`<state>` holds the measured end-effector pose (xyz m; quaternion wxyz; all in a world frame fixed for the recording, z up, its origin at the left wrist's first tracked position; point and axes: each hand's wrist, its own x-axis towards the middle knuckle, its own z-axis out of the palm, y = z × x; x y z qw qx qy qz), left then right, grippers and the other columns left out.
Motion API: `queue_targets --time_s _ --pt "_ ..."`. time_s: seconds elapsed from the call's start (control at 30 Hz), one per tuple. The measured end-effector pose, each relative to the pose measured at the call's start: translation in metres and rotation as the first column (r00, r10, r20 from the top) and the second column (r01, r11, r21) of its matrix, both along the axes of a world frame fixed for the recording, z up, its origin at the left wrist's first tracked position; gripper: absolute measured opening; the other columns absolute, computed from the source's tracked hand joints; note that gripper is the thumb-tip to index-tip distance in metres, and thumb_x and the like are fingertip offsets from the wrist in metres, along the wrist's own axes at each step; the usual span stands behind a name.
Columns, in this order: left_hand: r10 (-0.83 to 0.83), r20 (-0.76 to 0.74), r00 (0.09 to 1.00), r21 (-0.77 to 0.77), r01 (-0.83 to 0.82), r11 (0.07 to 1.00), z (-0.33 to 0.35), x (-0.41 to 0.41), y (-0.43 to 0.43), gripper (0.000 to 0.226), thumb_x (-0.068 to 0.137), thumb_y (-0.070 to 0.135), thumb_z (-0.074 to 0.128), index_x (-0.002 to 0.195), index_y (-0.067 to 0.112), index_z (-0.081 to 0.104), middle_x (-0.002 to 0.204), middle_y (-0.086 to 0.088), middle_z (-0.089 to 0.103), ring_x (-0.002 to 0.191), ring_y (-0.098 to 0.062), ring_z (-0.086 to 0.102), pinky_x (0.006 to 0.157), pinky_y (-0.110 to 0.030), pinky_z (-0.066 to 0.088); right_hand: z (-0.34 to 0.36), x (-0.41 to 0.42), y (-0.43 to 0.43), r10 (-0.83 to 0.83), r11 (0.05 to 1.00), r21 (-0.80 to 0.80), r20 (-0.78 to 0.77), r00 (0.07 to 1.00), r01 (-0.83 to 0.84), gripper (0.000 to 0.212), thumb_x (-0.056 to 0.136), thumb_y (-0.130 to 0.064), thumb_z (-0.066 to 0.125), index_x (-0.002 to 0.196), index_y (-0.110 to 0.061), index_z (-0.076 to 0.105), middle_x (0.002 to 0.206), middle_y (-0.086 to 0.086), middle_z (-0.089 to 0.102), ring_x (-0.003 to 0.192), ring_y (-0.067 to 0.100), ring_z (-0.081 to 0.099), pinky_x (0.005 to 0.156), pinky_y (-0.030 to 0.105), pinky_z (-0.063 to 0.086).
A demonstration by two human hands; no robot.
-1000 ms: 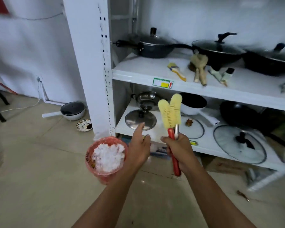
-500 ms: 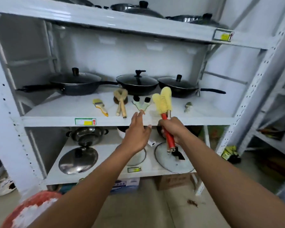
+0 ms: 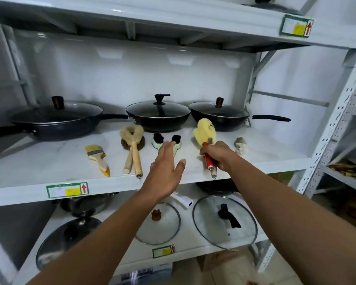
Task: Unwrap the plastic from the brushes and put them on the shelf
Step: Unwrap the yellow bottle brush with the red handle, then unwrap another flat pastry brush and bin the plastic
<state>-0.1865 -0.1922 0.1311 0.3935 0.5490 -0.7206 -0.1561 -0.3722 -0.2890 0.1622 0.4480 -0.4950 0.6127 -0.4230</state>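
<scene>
My right hand (image 3: 219, 154) grips two yellow sponge brushes (image 3: 205, 132), one with a red handle and one with a wooden handle, low over the white middle shelf (image 3: 49, 161); whether they touch the shelf I cannot tell. No plastic wrap shows on them. My left hand (image 3: 164, 167) hovers flat with fingers straight above the shelf's front, holding nothing, its fingertips over a pair of green brushes with black bristles (image 3: 169, 140). Left of those lie two wooden-handled fibre brushes (image 3: 133, 145) and a yellow paint brush (image 3: 97, 157).
Three lidded black pans (image 3: 158, 115) line the back of the middle shelf. A small pale object (image 3: 240, 145) sits at the right. On the lower shelf lie glass lids (image 3: 224, 223) and a steel pot (image 3: 84, 204). Shelf uprights (image 3: 335, 120) stand at the right.
The view has swung up from the floor and the red bin to the shelf. My right hand has carried the yellow brushes forward and lowered them over the middle shelf; my left hand reached out alongside.
</scene>
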Motion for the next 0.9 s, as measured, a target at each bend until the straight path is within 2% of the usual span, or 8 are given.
queue_targets --time_s 0.13,0.23,0.33,0.43,0.63,0.73,0.83,0.9 --pt "-0.02 -0.055 0.998 0.013 0.021 1.0 -0.01 -0.003 -0.006 0.065 0.107 0.038 0.045 0.162 0.022 0.015 0.172 0.004 0.009 0.157 -0.016 0.015 0.127 -0.045 0.019 -0.007 0.004 -0.021 -0.002 1.0 -0.02 -0.042 0.999 0.001 0.023 0.086 -0.006 0.069 0.103 -0.001 0.054 0.086 0.019 0.078 0.065 0.03 0.071 0.056 0.035 0.051" --pt "-0.03 -0.141 0.99 0.033 0.035 0.999 -0.012 -0.014 -0.007 0.063 0.107 0.039 0.046 0.162 0.024 0.017 0.171 0.005 0.012 0.155 -0.015 0.02 0.126 -0.04 0.021 -0.01 0.004 -0.03 -0.042 0.998 -0.048 0.039 0.998 0.044 0.019 0.082 -0.008 0.073 0.087 -0.006 0.055 0.065 0.02 0.072 0.079 0.037 0.072 0.065 0.041 0.048" --pt "-0.053 -0.12 0.991 -0.001 0.053 0.999 -0.011 -0.025 -0.007 0.063 0.107 0.038 0.046 0.162 0.026 0.018 0.171 0.006 0.011 0.155 -0.015 0.02 0.127 -0.042 0.022 -0.008 -0.003 -0.029 -0.097 0.986 -0.141 -0.077 0.992 0.085 0.023 0.094 -0.014 0.067 0.108 0.001 0.057 0.092 0.029 0.068 0.078 0.03 0.066 0.059 0.041 0.05" --pt "-0.078 -0.118 0.99 -0.003 0.078 0.997 -0.009 -0.032 -0.007 0.063 0.107 0.038 0.046 0.162 0.024 0.018 0.172 0.007 0.01 0.156 -0.014 0.018 0.127 -0.038 0.02 -0.008 -0.029 -0.039 -0.255 0.94 -0.323 -0.442 0.86 0.112 0.04 0.091 -0.019 0.067 0.13 -0.008 0.063 0.127 0.013 0.067 0.117 0.028 0.061 0.092 0.034 0.049" --pt "-0.106 -0.122 0.987 0.034 0.111 0.993 -0.005 -0.044 -0.003 0.063 0.108 0.037 0.045 0.163 0.023 0.017 0.172 0.006 0.011 0.157 -0.011 0.013 0.116 -0.019 0.012 -0.025 -0.068 -0.046 -0.283 0.959 -0.189 -0.695 0.661 0.211 0.046 0.091 -0.017 0.063 0.135 -0.013 0.055 0.139 0.011 0.054 0.133 0.036 0.046 0.106 0.041 0.039" --pt "-0.124 -0.106 0.987 0.039 0.129 0.991 0.001 -0.047 0.005 0.063 0.108 0.036 0.045 0.163 0.022 0.017 0.172 0.005 0.011 0.156 -0.01 0.013 0.114 -0.018 0.011 -0.036 -0.086 -0.046 -0.284 0.955 -0.266 -0.708 0.646 0.129 0.035 0.089 -0.005 0.064 0.123 0.0 0.057 0.124 0.019 0.064 0.119 0.038 0.061 0.094 0.033 0.049" --pt "-0.129 -0.086 0.988 0.042 0.133 0.99 0.005 -0.047 0.015 0.063 0.108 0.035 0.044 0.163 0.022 0.017 0.171 0.006 0.012 0.156 -0.008 0.012 0.114 -0.017 0.009 -0.031 -0.098 -0.037 -0.252 0.963 -0.255 -0.749 0.613 0.085 0.015 0.085 -0.003 0.07 0.086 -0.012 0.058 0.099 0.016 0.066 0.108 0.037 0.066 0.071 0.024 0.045" --pt "-0.124 -0.087 0.988 0.05 0.129 0.99 0.005 -0.046 0.024 0.063 0.108 0.036 0.044 0.163 0.023 0.016 0.171 0.006 0.012 0.156 -0.007 0.011 0.115 -0.017 0.009 -0.026 -0.105 -0.032 -0.247 0.965 -0.244 -0.748 0.616 0.091 0.034 0.092 -0.009 0.061 0.068 -0.021 0.04 0.089 0.014 0.06 0.105 0.039 0.066 0.069 0.026 0.039"
